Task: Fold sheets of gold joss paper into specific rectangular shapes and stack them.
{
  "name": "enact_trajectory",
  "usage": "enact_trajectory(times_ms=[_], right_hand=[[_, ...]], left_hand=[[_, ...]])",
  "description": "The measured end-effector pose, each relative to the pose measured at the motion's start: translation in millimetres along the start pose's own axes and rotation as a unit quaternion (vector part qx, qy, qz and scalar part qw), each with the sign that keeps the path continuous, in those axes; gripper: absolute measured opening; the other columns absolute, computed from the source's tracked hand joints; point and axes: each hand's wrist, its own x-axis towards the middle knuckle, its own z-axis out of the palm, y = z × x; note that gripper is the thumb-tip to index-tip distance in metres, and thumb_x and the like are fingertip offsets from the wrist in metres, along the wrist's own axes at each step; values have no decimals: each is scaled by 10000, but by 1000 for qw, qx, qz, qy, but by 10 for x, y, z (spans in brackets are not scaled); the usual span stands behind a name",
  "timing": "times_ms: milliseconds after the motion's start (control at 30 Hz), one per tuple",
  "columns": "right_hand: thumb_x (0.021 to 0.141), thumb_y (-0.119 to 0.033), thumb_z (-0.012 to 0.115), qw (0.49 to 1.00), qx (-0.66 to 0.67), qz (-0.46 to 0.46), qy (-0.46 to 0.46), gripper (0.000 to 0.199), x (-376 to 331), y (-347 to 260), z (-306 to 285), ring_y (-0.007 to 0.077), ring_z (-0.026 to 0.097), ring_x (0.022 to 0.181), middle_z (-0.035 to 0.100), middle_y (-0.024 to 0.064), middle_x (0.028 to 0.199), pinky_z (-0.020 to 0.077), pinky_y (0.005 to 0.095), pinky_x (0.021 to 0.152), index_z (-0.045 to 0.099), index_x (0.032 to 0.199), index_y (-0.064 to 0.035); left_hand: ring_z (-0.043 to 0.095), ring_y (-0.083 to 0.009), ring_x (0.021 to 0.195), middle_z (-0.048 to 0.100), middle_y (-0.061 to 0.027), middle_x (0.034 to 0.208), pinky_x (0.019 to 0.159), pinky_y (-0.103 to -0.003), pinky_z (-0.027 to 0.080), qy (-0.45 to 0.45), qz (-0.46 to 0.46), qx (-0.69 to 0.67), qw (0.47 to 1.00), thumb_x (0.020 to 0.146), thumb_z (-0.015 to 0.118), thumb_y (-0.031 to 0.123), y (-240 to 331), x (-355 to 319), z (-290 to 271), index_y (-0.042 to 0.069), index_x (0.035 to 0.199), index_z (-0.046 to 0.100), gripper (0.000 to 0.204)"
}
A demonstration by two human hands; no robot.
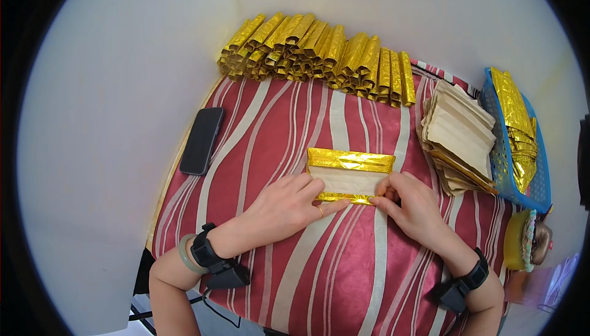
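In front of me on the striped cloth lies a sheet of gold foil paper (347, 181), its beige back facing up. The far edge is folded over in a wide gold band, and a narrower gold fold runs along the near edge. My left hand (286, 205) grips the near left corner, with its thumb stretched along the fold. At the near right corner, my right hand (413, 204) pinches the same fold between thumb and curled fingers.
Many folded gold paper tubes (335, 47) are stacked along the far edge. A phone (201, 141) lies at left. On the right are a stack of beige-backed sheets (458, 127), a blue basket (504, 161) with gold foil pieces (516, 114), and a yellow container (516, 241). Red-and-white striped cloth (295, 274) covers the table.
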Motion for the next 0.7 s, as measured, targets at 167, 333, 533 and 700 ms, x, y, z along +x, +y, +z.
enact_trajectory(times_ms=[167,333,533,700], right_hand=[[825,-184,703,998,-29,-46,13,177,-8,4,9,274,582,752,591,77,766,453,407,637,563,864,-83],[820,-175,704,997,-46,-60,18,179,-8,16,22,277,581,753,588,79,777,460,408,648,560,878,-87],[813,-160,710,995,-46,-79,29,187,-19,9,29,278,571,746,574,82,771,460,398,649,553,882,-83],[810,-154,714,995,-48,-84,32,194,-25,49,43,279,563,750,566,88,773,461,396,660,551,882,-78]], left_hand=[[475,-165,776,408,-20,844,668,-274,432,-20,-13,13,1000,820,563,107,26,-16,-15,296,1316,600,532],[485,-166,806,431,-25,878,691,-277,442,-35,-12,21,999,830,562,113,27,-22,-32,282,1341,574,539],[517,-179,855,475,-34,925,738,-295,455,-43,-23,19,999,821,571,110,102,-61,-76,230,1327,581,520],[544,-204,912,524,-48,940,769,-312,459,-27,-37,0,999,801,591,106,54,-88,-71,149,1230,647,435]])
